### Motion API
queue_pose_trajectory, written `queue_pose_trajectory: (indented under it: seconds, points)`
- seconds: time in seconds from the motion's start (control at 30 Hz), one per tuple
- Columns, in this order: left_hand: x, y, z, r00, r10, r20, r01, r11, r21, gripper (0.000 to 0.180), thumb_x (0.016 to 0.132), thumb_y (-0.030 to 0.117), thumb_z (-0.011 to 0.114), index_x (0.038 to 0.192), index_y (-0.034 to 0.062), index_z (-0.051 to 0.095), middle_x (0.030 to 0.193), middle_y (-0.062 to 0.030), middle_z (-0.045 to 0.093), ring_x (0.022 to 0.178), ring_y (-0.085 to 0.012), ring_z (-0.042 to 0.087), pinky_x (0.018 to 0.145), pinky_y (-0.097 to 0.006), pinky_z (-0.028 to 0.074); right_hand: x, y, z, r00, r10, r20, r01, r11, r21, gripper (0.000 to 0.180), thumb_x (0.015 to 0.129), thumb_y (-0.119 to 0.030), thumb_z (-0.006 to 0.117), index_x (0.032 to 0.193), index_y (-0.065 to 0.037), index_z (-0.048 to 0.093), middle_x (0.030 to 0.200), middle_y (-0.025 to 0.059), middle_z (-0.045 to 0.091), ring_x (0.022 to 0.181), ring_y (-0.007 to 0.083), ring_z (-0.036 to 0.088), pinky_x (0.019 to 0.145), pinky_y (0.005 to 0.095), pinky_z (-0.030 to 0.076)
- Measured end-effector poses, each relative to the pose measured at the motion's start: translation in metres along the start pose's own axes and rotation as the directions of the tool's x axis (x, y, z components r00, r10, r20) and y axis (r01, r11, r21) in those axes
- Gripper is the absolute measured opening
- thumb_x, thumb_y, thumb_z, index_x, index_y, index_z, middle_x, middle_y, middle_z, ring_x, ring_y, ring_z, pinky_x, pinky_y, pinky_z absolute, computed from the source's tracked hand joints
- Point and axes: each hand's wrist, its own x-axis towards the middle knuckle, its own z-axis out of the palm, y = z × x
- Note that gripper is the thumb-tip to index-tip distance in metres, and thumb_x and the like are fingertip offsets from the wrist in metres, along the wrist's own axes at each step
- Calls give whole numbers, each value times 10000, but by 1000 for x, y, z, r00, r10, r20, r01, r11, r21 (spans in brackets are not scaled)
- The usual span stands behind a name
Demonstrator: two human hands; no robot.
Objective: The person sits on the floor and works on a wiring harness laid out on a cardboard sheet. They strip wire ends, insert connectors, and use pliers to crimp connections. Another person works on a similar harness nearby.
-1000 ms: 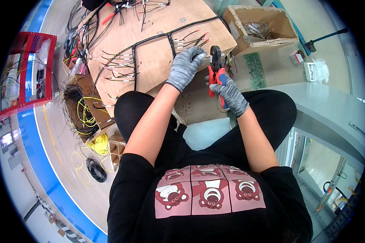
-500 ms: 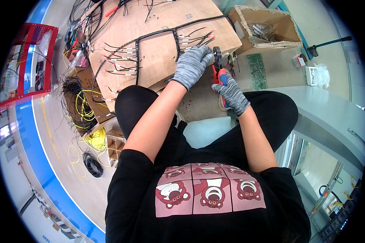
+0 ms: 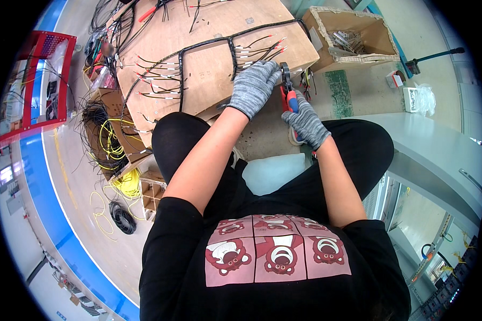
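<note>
My left hand (image 3: 254,88), in a grey knitted glove, is closed with its fingertips pinched against the head of a crimping tool. What they hold is hidden. My right hand (image 3: 306,124), gloved the same way, grips the red and blue handles of that crimping tool (image 3: 286,80), whose dark metal head points away from me. Beyond my left hand, a black wire harness (image 3: 206,44) lies on the wooden board (image 3: 209,77). Its branches fan out into several thin black wires (image 3: 260,52) with white labels and red tips.
At the far right stands an open cardboard box (image 3: 353,57) with metal pieces inside. Yellow cable (image 3: 127,184) and a black cable coil (image 3: 122,218) lie on the left, below a box of black wires (image 3: 99,125). A grey cabinet surface (image 3: 428,139) curves along my right.
The crimping tool has shifted slightly left, and my right hand has moved a little up its handles. My left hand keeps nearly the same place beside the tool's head.
</note>
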Motion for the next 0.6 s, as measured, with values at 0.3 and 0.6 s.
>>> queue_pose_trajectory:
  seconds: [0.3, 0.6]
  points:
    - [2, -5, 0, 1000, -15, 22, 19, 976, -215, 196, 869, 193, 546, 966, 38, 616, 913, -178, 628, 867, -339, 597, 774, -404, 472, 5, -3, 2, 998, -4, -64, 4, 1000, -1, 413, 698, -148, 639, 1052, -47, 452, 834, 102, 523, 663, 215, 531, 589, 354, 463]
    - [2, -1, 3, 999, -43, 19, 45, 989, -142, 151, 855, 176, 558, 898, 38, 603, 837, -189, 613, 832, -362, 586, 749, -429, 463, 20, 33, 15, 997, -38, -66, 30, 994, -108, 555, 669, -95, 626, 1183, -60, 418, 916, 142, 514, 794, 290, 539, 737, 364, 454]
